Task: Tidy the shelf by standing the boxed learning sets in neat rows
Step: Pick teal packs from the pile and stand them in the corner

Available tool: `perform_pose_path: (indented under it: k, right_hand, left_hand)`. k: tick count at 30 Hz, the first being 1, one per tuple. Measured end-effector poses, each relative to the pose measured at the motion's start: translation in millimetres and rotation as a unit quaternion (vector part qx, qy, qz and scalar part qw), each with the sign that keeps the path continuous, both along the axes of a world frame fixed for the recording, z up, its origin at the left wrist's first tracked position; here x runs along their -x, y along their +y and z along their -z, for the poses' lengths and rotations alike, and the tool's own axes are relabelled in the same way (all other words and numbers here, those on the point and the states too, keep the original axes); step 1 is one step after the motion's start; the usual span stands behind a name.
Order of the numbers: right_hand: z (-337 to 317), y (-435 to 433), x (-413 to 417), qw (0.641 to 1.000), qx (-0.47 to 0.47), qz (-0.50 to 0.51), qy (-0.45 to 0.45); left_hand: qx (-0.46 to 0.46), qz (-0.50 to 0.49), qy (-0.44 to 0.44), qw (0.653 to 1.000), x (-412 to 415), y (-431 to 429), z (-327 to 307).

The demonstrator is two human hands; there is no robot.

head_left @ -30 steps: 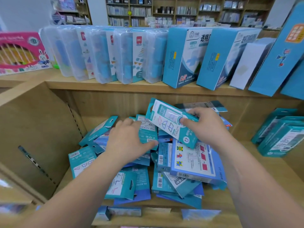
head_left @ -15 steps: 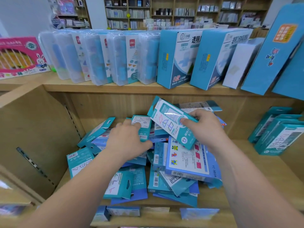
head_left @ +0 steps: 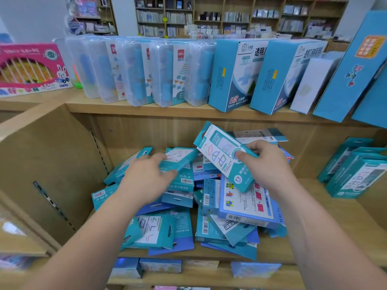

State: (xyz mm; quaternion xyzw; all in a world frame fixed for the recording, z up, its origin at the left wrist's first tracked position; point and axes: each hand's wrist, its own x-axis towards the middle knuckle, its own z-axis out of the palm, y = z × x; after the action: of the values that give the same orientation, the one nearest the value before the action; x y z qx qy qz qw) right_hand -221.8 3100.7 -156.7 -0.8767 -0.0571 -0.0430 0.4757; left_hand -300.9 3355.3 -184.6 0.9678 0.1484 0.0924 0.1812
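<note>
— Where does the camera sit?
— On the person's head, wide-angle, facing forward and tilted down into the middle shelf.
— How near?
— Close: the heap of boxed sets fills the centre. The upper shelf crosses above it, and store bookcases stand far behind.
— Any second view?
— This is the one view.

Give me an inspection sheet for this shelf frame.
Surface: wooden shelf, mostly covered by boxes.
Job's things: teal sets heaped flat in a pile; a few leaning together in a side row at right.
Clutter: clear cases, blue boxes and a pink box on the upper shelf.
Grippers: left hand grips a teal box on the pile; right hand holds a second box above it.
Cables: nothing seen.
Surroundings: shop bookshelves behind.
</note>
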Motion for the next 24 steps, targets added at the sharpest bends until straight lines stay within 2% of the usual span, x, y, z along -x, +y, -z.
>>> perform_pose_path:
  k: [2,4,7,12,14,18,24]
  right_hand:
    - [-0.6,0.0,1.3,0.999,-0.03,-0.005,0.011]
    - [-2.7,2.3,3.3,0.997,-0.066,-0.024,0.022]
    - [-3.7,6.6,5.7,0.989,-0.13,-0.053,0.038]
    - [2.5,2.6,21.0,0.955,-0.254,-0.103,0.11]
    - [7.3,-2.6,30.1,0.935,-0.299,-0.117,0.151]
    - [15.9,-24.2,49.1,0.902,-0.344,-0.161,0.207]
    - [19.1,-83.7,70.0,0.88,-0.376,-0.206,0.203]
  left_hand:
    - [0.102,-0.01,-0.032,0.994,13.0,10.5,-4.0]
    - [0.245,-0.025,-0.043,0.968,29.7,18.5,-5.4]
    - [0.442,-0.044,-0.046,0.895,52.9,20.3,-5.9]
    - [0.63,-0.108,-0.079,0.765,80.0,-2.7,-11.8]
    - [0.673,-0.103,-0.073,0.728,89.8,-21.3,-14.9]
    - [0.72,-0.032,-0.082,0.689,105.0,-69.9,-19.8]
    - [0.7,0.049,-0.086,0.707,115.7,-147.5,-29.9]
